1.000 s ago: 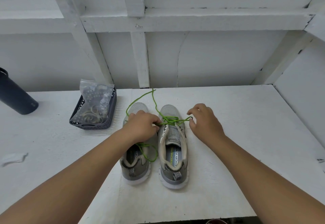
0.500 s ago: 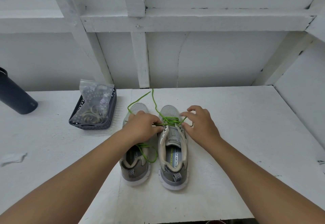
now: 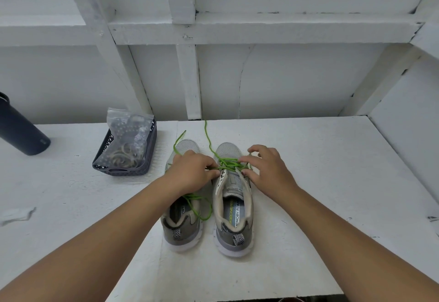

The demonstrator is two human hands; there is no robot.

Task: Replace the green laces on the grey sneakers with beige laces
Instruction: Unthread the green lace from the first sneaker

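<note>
The white desk (image 3: 308, 183) carries everything at arm's reach, backed by a white framed wall. A dark bottle (image 3: 21, 133) leans at the far left, out of the way. A mesh basket (image 3: 126, 157) with a clear bag of what look like coiled beige laces stands just left of the shoes, likely kept close for the swap.

The two grey sneakers (image 3: 234, 206) stand side by side, heels toward the person, so the eyelets face both hands. The green lace (image 3: 226, 162) on the right shoe is loosened, its ends trailing toward the wall; the left shoe's lace hangs slack.

The left hand (image 3: 190, 173) pinches the lace at the eyelets. The right hand (image 3: 266, 168), fingers curled, picks at the crossings, seemingly working them free.
</note>
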